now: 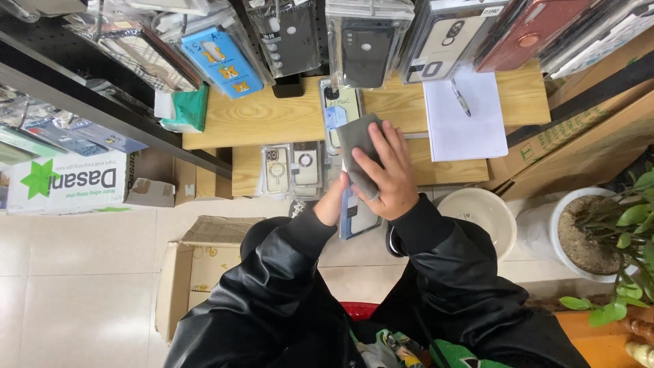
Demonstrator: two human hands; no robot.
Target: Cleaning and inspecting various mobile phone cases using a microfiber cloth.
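My right hand (385, 174) presses a grey cloth (355, 140) down onto a phone (357, 218) that I hold in front of me. My left hand (332, 204) grips the phone from the left side, mostly hidden under the right hand and the cloth. Both arms wear black shiny sleeves. Only the lower, light-coloured end of the phone shows below my hands.
A wooden counter (266, 119) holds packaged phone cases (291, 167), a white notepad (463, 116) with a pen (460, 97), and a green tissue pack (185, 109). Cases in clear bags hang above. An open cardboard box (197, 266), a white bowl (480, 211) and a potted plant (603, 232) stand on the floor.
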